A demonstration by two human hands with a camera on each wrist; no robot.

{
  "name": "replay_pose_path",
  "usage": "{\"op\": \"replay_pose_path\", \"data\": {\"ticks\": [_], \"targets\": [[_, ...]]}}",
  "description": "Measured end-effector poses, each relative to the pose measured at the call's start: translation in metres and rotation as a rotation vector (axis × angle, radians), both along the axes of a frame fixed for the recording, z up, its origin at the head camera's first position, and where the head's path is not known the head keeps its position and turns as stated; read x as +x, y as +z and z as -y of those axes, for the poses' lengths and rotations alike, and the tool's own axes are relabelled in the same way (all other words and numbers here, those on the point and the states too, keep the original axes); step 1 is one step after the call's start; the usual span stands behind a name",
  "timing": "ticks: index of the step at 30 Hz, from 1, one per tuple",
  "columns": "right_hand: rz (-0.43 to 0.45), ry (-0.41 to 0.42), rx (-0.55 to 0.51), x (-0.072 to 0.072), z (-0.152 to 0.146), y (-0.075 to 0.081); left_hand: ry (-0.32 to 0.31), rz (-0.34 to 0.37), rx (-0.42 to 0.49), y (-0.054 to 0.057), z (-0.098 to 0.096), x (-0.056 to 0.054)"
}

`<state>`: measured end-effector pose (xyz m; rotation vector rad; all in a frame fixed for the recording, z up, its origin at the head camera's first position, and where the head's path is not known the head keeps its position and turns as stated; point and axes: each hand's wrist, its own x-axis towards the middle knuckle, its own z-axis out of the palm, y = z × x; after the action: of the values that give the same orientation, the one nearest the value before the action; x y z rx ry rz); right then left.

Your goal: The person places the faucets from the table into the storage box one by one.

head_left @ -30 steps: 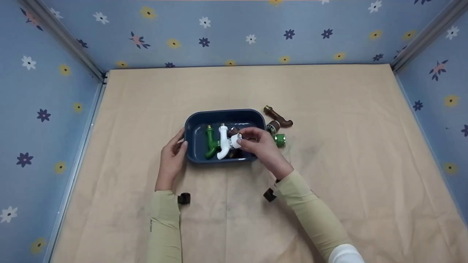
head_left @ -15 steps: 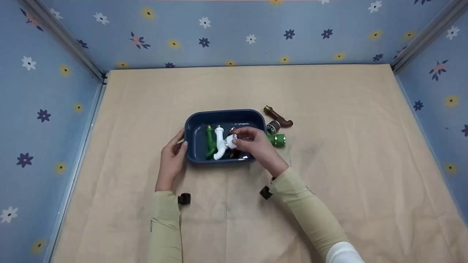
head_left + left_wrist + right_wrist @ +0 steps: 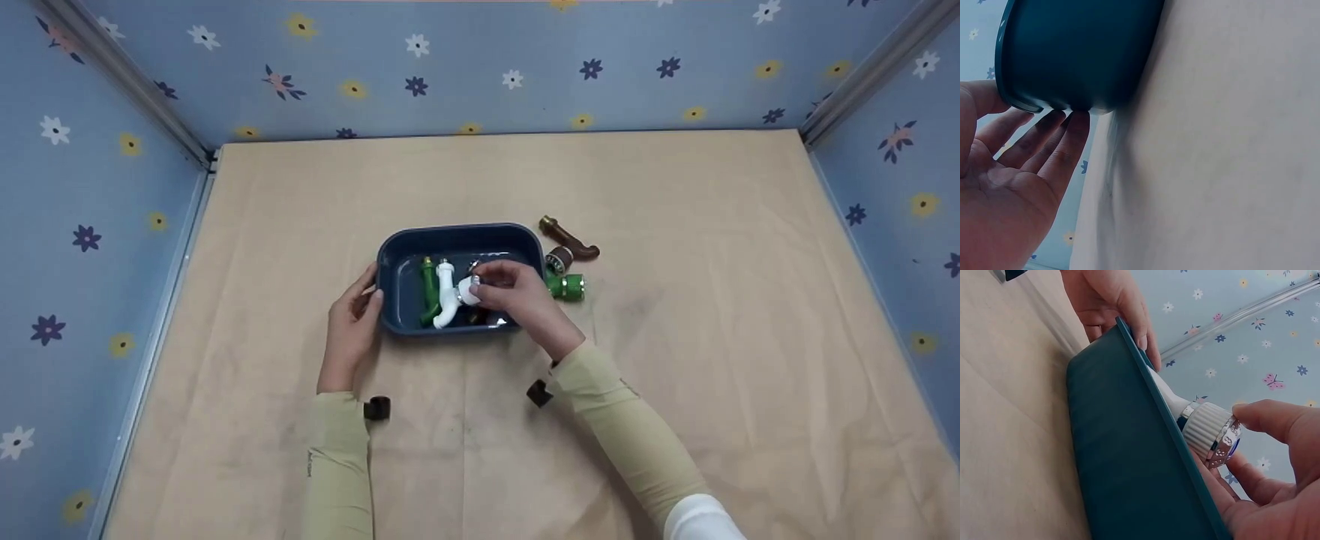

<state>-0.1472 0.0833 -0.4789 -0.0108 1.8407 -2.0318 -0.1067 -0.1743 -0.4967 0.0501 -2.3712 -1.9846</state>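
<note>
My right hand (image 3: pixel 525 304) pinches the ribbed white handle of a white water tap (image 3: pixel 447 292) between thumb and fingers, over the dark blue basin (image 3: pixel 459 229). In the right wrist view the tap's handle (image 3: pixel 1207 427) and its silvery cap stand above the basin rim. A green tap (image 3: pixel 430 281) lies in the basin just left of the white one. Brown tap parts (image 3: pixel 476 317) show partly beneath my right hand. My left hand (image 3: pixel 352 326) touches the basin's left end, its fingers (image 3: pixel 1067 149) stretched against the outer wall and the thumb at the rim.
Right of the basin lie a brown tap (image 3: pixel 571 241) with its brown handle (image 3: pixel 559 259) and a green tap handle (image 3: pixel 571 287), partly hidden by the basin. A beige cloth (image 3: pixel 675 337) covers the table. Flowered blue panels (image 3: pixel 480 67) enclose it on three sides.
My right hand has moved slightly left with the white tap, which now sits closer to the green tap in the basin. The left hand has stayed in place.
</note>
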Motion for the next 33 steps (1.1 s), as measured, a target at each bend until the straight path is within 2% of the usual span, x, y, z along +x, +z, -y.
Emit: {"op": "replay_pose_path", "data": {"ticks": [5, 16, 27, 33], "targets": [[0.001, -0.002, -0.006, -0.001, 0.003, -0.002, -0.002, -0.009, 0.005, 0.0, 0.0, 0.0], [-0.004, 0.006, 0.08, -0.004, 0.008, -0.003, -0.012, -0.007, 0.009, -0.001, 0.001, 0.001], [-0.054, 0.065, 0.17, -0.005, 0.012, -0.003, -0.003, -0.028, -0.005, 0.0, 0.0, 0.001], [-0.049, 0.112, 0.187, -0.006, 0.013, -0.002, 0.002, -0.041, -0.002, -0.001, 0.0, 0.001]]}}
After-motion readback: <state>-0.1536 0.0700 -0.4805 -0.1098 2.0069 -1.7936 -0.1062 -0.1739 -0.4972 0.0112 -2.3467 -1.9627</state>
